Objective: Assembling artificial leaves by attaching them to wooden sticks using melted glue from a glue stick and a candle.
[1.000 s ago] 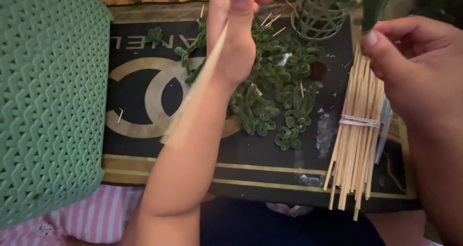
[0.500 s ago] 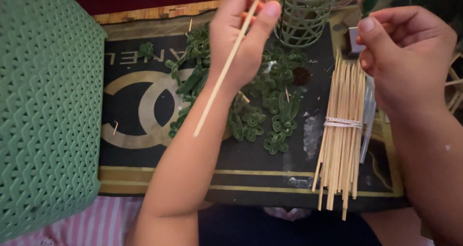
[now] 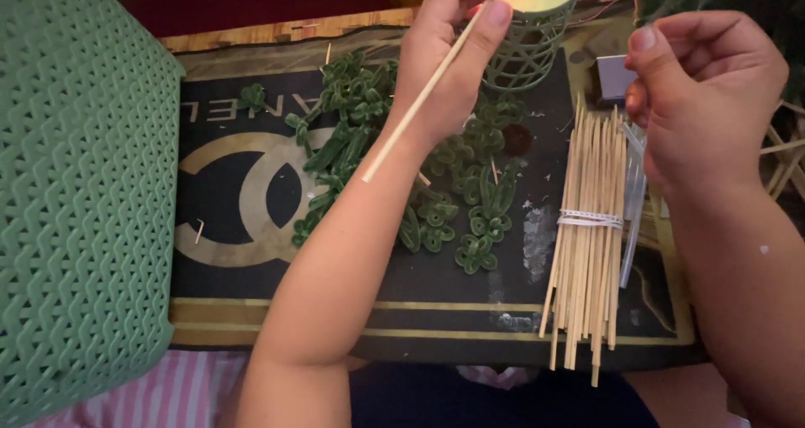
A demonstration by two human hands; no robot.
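My left hand (image 3: 444,59) is raised over the middle of a black and gold board (image 3: 436,285) and pinches one thin wooden stick (image 3: 411,122) near its top. The stick slants down to the left, across my wrist. My right hand (image 3: 713,84) holds the upper end of a bundle of wooden sticks (image 3: 587,260) tied with a white band. The bundle hangs down over the board's right side, past its near edge. A clear plastic strip (image 3: 633,202) hangs beside it. Several green looped pieces (image 3: 352,118) lie scattered on the board under my left arm.
A green woven basket (image 3: 75,210) fills the left side. A pale green lattice cup (image 3: 528,51) stands at the board's far edge, with a small grey box (image 3: 616,76) to its right. Pink striped cloth (image 3: 168,394) shows at the bottom left.
My left hand has turned the single stick from lying along my forearm to slanting across my wrist. The bundle in my right hand has shifted a little to the left.
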